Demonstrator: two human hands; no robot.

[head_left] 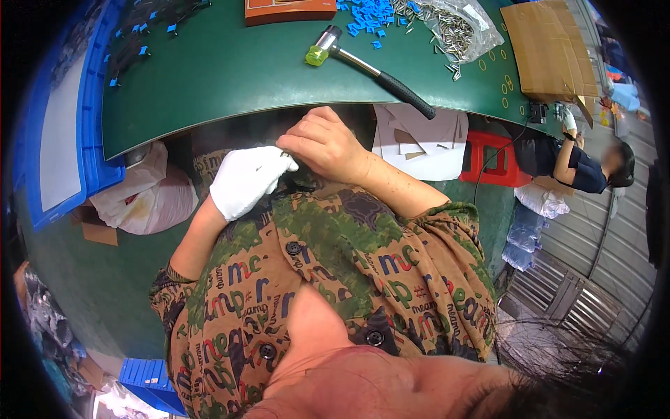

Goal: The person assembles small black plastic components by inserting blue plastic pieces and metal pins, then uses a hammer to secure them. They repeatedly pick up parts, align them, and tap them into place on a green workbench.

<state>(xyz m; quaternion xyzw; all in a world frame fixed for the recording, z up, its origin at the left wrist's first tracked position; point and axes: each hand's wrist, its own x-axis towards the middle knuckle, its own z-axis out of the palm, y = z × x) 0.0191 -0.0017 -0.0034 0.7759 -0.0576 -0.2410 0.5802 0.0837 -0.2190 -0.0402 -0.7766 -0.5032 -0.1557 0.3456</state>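
Observation:
My left hand (246,178), in a white glove, is closed with its fingers curled together in front of my body, just below the table edge. Against its fingertips, my bare right hand (324,145) is closed too, thumb and fingers pinched. Between them only a small dark bit shows; the fingers hide most of it, so its kind cannot be made out. On the green table (230,70) beyond my hands lies a hammer (359,63) with a yellow-green face and black grip, its handle end jutting past the edge.
Blue plastic pieces (366,15) and a bag of small metal pins (457,35) lie at the back. Black parts with blue tips (143,50) are at the far left, by a blue crate (87,105). A red stool (488,159) and a co-worker (590,164) are at right.

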